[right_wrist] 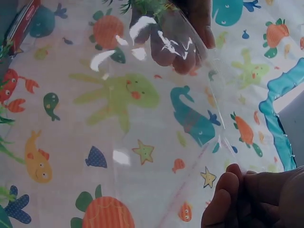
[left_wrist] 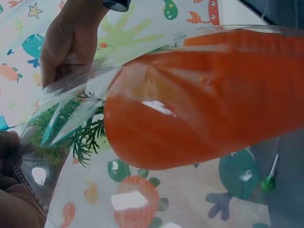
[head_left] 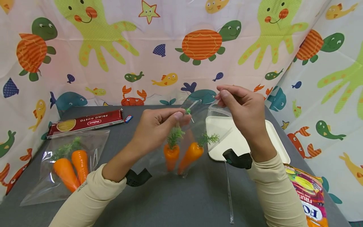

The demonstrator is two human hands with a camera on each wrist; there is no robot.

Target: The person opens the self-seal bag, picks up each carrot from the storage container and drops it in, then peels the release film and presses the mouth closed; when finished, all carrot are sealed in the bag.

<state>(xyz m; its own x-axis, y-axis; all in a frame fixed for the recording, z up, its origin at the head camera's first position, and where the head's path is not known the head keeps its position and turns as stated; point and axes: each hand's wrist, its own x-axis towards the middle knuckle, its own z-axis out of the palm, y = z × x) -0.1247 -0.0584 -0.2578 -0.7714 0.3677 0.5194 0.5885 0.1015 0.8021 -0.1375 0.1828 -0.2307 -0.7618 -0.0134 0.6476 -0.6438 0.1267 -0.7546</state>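
Two orange toy carrots (head_left: 193,153) with green feathery tops hang inside a clear plastic bag (head_left: 198,121) in front of me. My left hand (head_left: 154,126) pinches the bag's upper edge between thumb and fingers. On the other side, my right hand (head_left: 245,110) is raised and pinches the bag's clear edge, seen closer in the right wrist view, where the right hand (right_wrist: 256,197) grips a corner. The left wrist view shows one carrot (left_wrist: 190,109) large and close through the plastic, with the left hand (left_wrist: 19,190) at the frame's left edge.
A second clear bag (head_left: 97,148) with two carrots lies left, below a red pasta pack (head_left: 88,123) and a small wrapped sweet (head_left: 128,119). A cream tray (head_left: 276,138) stands right, a sweets bag (head_left: 307,192) nearer. A green-ended white stick (left_wrist: 269,181) lies far back.
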